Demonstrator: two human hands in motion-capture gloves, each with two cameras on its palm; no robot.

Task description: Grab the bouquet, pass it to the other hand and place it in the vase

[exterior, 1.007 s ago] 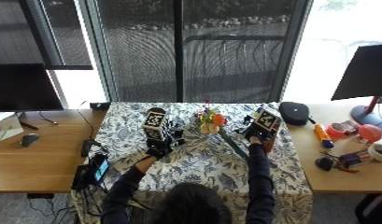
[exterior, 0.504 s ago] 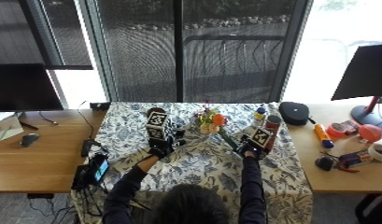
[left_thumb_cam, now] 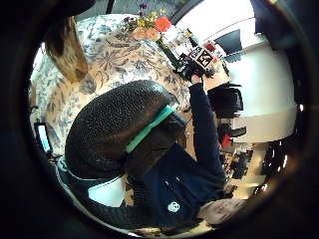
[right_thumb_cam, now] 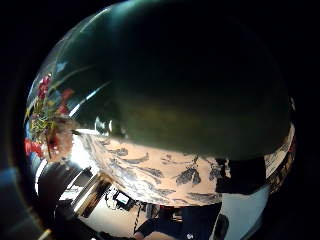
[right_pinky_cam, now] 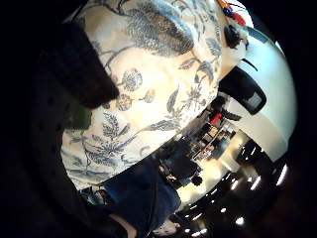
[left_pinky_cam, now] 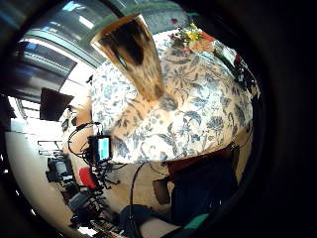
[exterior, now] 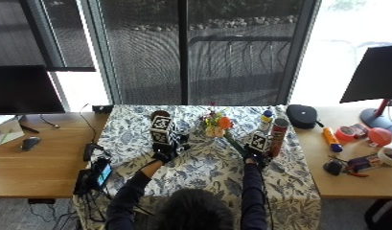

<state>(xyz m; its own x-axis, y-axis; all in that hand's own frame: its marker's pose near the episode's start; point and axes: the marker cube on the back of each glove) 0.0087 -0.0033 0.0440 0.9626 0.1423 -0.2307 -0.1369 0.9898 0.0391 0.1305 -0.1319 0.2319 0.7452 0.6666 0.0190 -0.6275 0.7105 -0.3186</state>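
Observation:
The bouquet, with orange and yellow flowers, lies on the flowered tablecloth, its green stems running toward my right hand. The right hand is down on the stem end; the dark green stems fill its thumb side palm view, and a finger curls over them. The flower heads show beyond. The brown vase stands upright at the far left of the cloth, just past my left hand. The left hand rests on the cloth and holds nothing; the vase rises close beside it.
A tall red-brown can and a blue-capped bottle stand just right of the right hand. A black case lies further right. A phone on a stand sits at the table's left edge.
My right hand has moved from beside the bottles toward me and left, down onto the bouquet's stems. The left hand has stayed near the vase.

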